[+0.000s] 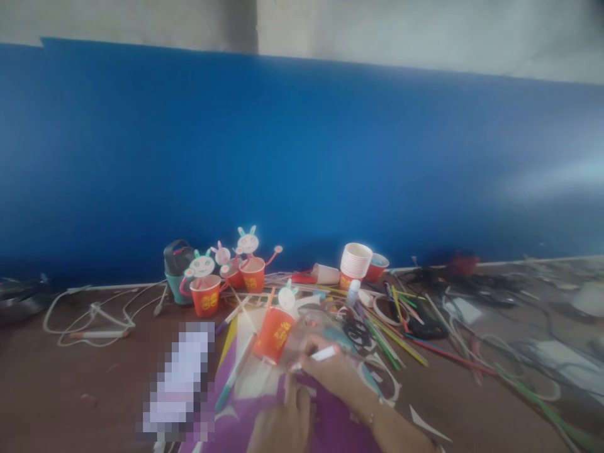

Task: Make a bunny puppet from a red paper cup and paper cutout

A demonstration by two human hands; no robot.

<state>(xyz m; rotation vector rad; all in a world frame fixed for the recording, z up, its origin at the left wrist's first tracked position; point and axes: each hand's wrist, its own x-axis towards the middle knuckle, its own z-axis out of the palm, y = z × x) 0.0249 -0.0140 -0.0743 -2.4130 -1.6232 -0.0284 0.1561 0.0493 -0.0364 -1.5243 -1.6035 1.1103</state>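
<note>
My right hand [325,371] is closed round a white marker [324,353] with an orange end, its tip pointing down to the left. Close to that tip is my left hand [285,415], its fingers bent and close together over the purple sheet [330,418]; whatever they pinch or press is too blurred to make out. Just beyond both hands, a red paper cup [271,340] with yellow print stands tilted. A white rabbit face [287,299] and an orange strip show at the cup's far side. A teal-ended marker [234,374] lies left of my hands.
Several red cups with rabbit heads [206,296] stand at the back left, near a teal container [178,286]. A cup stack [355,261] is at the back right. Coloured sticks [396,340], cables and a black phone-like object [425,319] lie rightward. A pixelated object [179,377] lies left.
</note>
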